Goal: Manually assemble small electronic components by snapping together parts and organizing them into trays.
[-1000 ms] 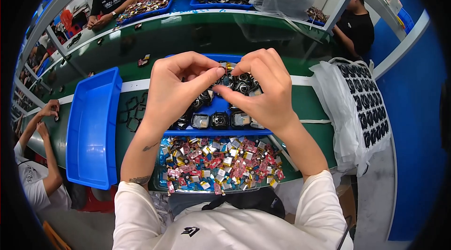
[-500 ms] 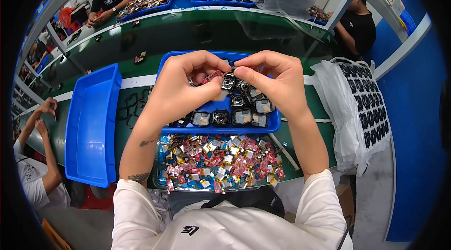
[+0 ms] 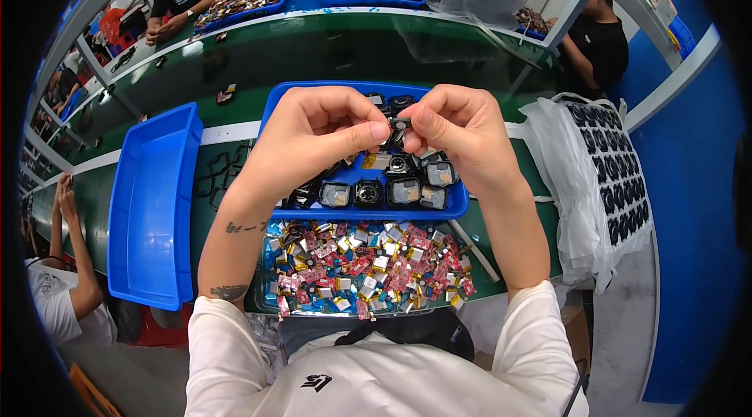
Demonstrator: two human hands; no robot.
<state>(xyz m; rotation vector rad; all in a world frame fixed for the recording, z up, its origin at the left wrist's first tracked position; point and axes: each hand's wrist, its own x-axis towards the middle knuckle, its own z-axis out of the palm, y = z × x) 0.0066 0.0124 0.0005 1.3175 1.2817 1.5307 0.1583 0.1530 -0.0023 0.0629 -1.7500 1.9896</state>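
My left hand point(image 3: 313, 143) and my right hand point(image 3: 462, 135) meet above a blue tray point(image 3: 270, 115) and pinch one small dark part point(image 3: 399, 125) between their fingertips. Under the hands, the tray holds several small black square housings point(image 3: 368, 193), some with pale faces. Nearer to me lies a second tray heaped with small red, gold and silver pieces point(image 3: 368, 268).
An empty blue bin point(image 3: 153, 205) stands at my left on the green conveyor table point(image 3: 313, 48). A white bag with a sheet of black parts point(image 3: 607, 174) hangs at my right. Other people sit across the table and at my left.
Both hands stay together over the tray; they have drifted a little and the fingers have shifted on the small part.
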